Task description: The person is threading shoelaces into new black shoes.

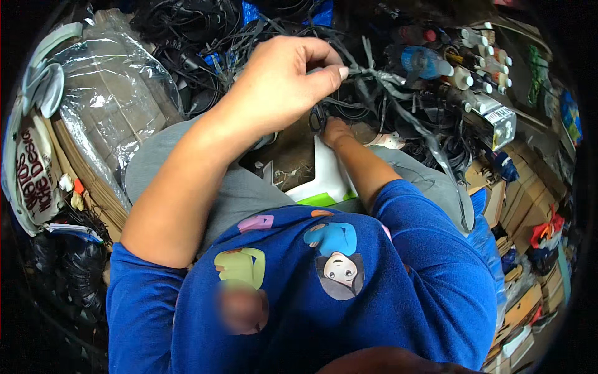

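My left hand (289, 78) is raised in front of me, with thumb and forefinger pinched on a knotted grey plastic strip (380, 78). Loose ends of the strip stick up from the knot, and a long tail hangs down to the right over my knee. Lower, between my legs, my right hand (337, 132) looks closed, its fingertips partly out of sight. Against its left side is a black looped handle (317, 118), like that of scissors; whether my fingers grip it is unclear. Below lies a white plastic piece (321, 171) with a bright green edge.
A tangle of black cords (187, 47) spreads ahead of me. Several plastic bottles (427, 62) lie at the far right, near a box with printing (498, 121). Clear plastic wrap (115, 87) covers cardboard at the left. More flattened cardboard (536, 181) is stacked at the right.
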The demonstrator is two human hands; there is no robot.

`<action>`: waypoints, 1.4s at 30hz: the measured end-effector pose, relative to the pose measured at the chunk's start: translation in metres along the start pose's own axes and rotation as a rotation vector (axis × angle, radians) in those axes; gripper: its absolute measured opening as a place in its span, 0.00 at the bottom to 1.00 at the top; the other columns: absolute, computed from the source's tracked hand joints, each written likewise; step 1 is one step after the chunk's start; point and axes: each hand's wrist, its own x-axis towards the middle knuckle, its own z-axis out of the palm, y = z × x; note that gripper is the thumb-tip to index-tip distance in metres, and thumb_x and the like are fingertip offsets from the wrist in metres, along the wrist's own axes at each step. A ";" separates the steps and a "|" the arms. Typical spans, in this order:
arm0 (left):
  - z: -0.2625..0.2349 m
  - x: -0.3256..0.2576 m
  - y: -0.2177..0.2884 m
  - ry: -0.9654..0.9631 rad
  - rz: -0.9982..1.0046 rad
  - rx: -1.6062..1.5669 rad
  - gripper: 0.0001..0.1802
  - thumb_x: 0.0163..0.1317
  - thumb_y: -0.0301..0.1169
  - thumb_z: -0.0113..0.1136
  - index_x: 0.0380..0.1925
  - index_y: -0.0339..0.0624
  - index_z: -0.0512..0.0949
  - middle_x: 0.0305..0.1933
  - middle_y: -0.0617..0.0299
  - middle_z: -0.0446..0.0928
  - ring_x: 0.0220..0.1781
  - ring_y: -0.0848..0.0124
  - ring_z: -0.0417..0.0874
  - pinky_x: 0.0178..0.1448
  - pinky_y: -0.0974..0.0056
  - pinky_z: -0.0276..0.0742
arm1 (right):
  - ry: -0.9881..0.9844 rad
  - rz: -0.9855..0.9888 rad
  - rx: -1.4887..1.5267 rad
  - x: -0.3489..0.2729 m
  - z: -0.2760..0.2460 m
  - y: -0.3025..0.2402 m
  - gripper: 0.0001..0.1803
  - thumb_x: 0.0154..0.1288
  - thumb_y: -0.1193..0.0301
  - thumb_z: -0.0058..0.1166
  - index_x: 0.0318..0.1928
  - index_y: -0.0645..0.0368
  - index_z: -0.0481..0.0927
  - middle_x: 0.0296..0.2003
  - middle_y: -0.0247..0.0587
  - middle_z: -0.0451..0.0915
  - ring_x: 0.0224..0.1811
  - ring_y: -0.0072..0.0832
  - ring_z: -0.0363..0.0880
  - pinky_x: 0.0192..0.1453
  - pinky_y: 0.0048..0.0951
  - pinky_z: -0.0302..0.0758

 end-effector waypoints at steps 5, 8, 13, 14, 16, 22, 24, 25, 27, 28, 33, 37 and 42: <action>0.001 0.014 0.008 0.145 -0.060 -0.071 0.10 0.59 0.32 0.60 0.32 0.34 0.80 0.25 0.65 0.78 0.30 0.80 0.74 0.37 0.71 0.70 | -0.012 0.131 0.169 0.008 0.001 -0.008 0.28 0.64 0.55 0.48 0.59 0.57 0.68 0.57 0.53 0.72 0.61 0.47 0.71 0.63 0.45 0.69; 0.003 0.022 0.006 0.153 -0.088 -0.066 0.09 0.59 0.31 0.60 0.32 0.35 0.80 0.25 0.65 0.78 0.30 0.81 0.74 0.37 0.72 0.71 | -0.025 0.160 0.184 0.010 -0.002 -0.010 0.28 0.66 0.52 0.45 0.60 0.57 0.68 0.59 0.51 0.71 0.61 0.48 0.71 0.64 0.43 0.68; 0.005 0.028 0.003 0.129 -0.075 0.018 0.08 0.59 0.29 0.61 0.33 0.35 0.81 0.28 0.64 0.80 0.32 0.80 0.76 0.38 0.72 0.72 | -0.027 0.158 0.247 0.013 0.000 -0.009 0.27 0.66 0.52 0.44 0.58 0.56 0.72 0.59 0.45 0.72 0.61 0.45 0.71 0.66 0.41 0.65; 0.007 0.028 0.002 0.153 -0.107 0.021 0.09 0.57 0.31 0.61 0.32 0.35 0.81 0.26 0.59 0.81 0.30 0.77 0.79 0.38 0.69 0.74 | 0.041 0.152 0.230 0.013 0.001 -0.008 0.28 0.63 0.51 0.49 0.57 0.57 0.72 0.57 0.49 0.74 0.60 0.45 0.72 0.64 0.41 0.67; 0.009 0.027 0.001 0.118 -0.140 -0.015 0.10 0.57 0.32 0.61 0.32 0.35 0.82 0.26 0.59 0.81 0.30 0.76 0.79 0.38 0.68 0.75 | 0.078 0.178 0.175 0.010 0.000 -0.005 0.32 0.57 0.50 0.56 0.56 0.59 0.72 0.54 0.53 0.75 0.58 0.46 0.74 0.62 0.41 0.68; 0.008 0.020 -0.006 0.120 -0.037 0.075 0.12 0.57 0.34 0.62 0.34 0.36 0.82 0.27 0.60 0.81 0.30 0.76 0.78 0.37 0.68 0.74 | -0.082 -0.055 0.070 -0.009 -0.015 0.004 0.34 0.51 0.46 0.57 0.50 0.61 0.79 0.51 0.55 0.78 0.56 0.46 0.75 0.60 0.38 0.71; 0.004 0.019 -0.012 0.096 -0.031 0.093 0.12 0.59 0.33 0.62 0.34 0.34 0.82 0.28 0.66 0.80 0.31 0.80 0.75 0.38 0.70 0.72 | -0.335 -0.096 -0.047 -0.015 -0.025 0.002 0.30 0.52 0.46 0.54 0.46 0.56 0.82 0.49 0.53 0.79 0.55 0.44 0.77 0.59 0.38 0.71; 0.002 0.020 -0.015 0.129 0.015 0.100 0.14 0.58 0.36 0.62 0.34 0.34 0.82 0.26 0.65 0.80 0.30 0.80 0.75 0.37 0.69 0.72 | -0.336 -0.181 -0.041 -0.019 -0.032 0.002 0.30 0.51 0.45 0.56 0.42 0.59 0.82 0.44 0.53 0.80 0.50 0.42 0.78 0.55 0.38 0.72; -0.004 0.024 -0.022 0.172 0.024 0.152 0.15 0.54 0.39 0.62 0.34 0.38 0.83 0.26 0.58 0.81 0.29 0.72 0.80 0.37 0.65 0.74 | -0.344 -0.355 -0.036 -0.033 -0.048 -0.001 0.30 0.49 0.45 0.61 0.34 0.63 0.83 0.36 0.53 0.83 0.40 0.40 0.81 0.47 0.38 0.74; -0.006 0.025 -0.025 0.200 0.038 0.183 0.16 0.52 0.40 0.62 0.34 0.40 0.84 0.26 0.55 0.82 0.28 0.68 0.82 0.37 0.63 0.76 | -0.356 -0.343 -0.009 -0.044 -0.058 -0.001 0.29 0.49 0.45 0.61 0.32 0.62 0.83 0.32 0.49 0.82 0.37 0.36 0.80 0.45 0.36 0.74; -0.010 0.038 -0.038 0.265 0.086 0.153 0.15 0.51 0.41 0.61 0.31 0.41 0.84 0.25 0.54 0.81 0.29 0.64 0.82 0.39 0.60 0.76 | -0.466 -0.386 0.578 -0.152 -0.112 0.014 0.21 0.58 0.59 0.62 0.46 0.60 0.76 0.35 0.37 0.80 0.36 0.22 0.77 0.42 0.26 0.74; -0.009 0.046 -0.045 0.307 0.042 0.115 0.12 0.56 0.37 0.62 0.28 0.37 0.81 0.20 0.64 0.77 0.23 0.77 0.74 0.29 0.68 0.69 | -0.350 -0.524 1.085 -0.232 -0.133 0.014 0.25 0.59 0.64 0.64 0.53 0.60 0.70 0.36 0.34 0.78 0.38 0.21 0.77 0.46 0.24 0.74; 0.001 0.050 -0.044 0.190 0.174 0.034 0.11 0.57 0.35 0.60 0.30 0.36 0.81 0.19 0.66 0.75 0.21 0.77 0.71 0.26 0.68 0.66 | -0.090 -0.630 1.181 -0.256 -0.140 0.004 0.43 0.53 0.36 0.56 0.54 0.60 0.71 0.33 0.34 0.77 0.36 0.23 0.75 0.44 0.28 0.73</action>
